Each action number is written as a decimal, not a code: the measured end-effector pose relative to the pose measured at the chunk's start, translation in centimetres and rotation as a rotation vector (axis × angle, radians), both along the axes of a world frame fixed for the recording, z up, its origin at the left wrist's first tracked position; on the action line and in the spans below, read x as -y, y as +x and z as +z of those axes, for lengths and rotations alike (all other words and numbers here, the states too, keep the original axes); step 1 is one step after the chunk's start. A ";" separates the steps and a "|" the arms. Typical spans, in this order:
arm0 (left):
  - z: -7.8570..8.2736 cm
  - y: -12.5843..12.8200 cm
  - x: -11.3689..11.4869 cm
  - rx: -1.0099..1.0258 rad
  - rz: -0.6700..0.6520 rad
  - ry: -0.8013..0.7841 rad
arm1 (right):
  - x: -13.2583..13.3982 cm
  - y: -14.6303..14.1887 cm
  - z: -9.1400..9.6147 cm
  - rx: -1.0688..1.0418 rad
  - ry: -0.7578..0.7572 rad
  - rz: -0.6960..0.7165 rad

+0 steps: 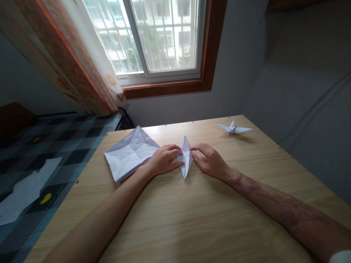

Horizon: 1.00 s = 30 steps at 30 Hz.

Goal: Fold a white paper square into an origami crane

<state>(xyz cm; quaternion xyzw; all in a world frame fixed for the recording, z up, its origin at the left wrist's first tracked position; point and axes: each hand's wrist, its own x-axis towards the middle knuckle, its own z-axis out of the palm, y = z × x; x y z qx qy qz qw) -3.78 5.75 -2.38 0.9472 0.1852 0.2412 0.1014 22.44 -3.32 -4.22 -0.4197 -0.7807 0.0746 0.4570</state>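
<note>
On the wooden table lies a white folded paper diamond, long and narrow, with a seam down its middle and one point towards me. My left hand pinches its left edge between thumb and fingers. At the opposite edge, my right hand grips the paper with thumb and forefinger. Beside my left hand is a stack of creased white paper sheets, partly covered by that hand. Towards the far right corner stands a finished white paper crane with its wings spread.
A bed with a checked cover adjoins the table's left side, with torn white paper on it. Behind the table are a wall and a barred window. An orange patterned curtain hangs at the left.
</note>
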 end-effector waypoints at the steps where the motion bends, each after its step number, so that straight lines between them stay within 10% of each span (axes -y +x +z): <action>1: 0.1 0.0 0.0 0.001 -0.005 0.001 | 0.0 0.0 0.0 0.002 -0.009 0.003; 21: 0.5 1.2 2.3 -0.063 0.120 -0.005 | -0.5 0.0 -0.4 0.168 -0.116 0.078; 30: 1.1 0.9 2.4 -0.040 -0.055 -0.180 | -1.7 1.6 -0.4 0.123 -0.161 0.079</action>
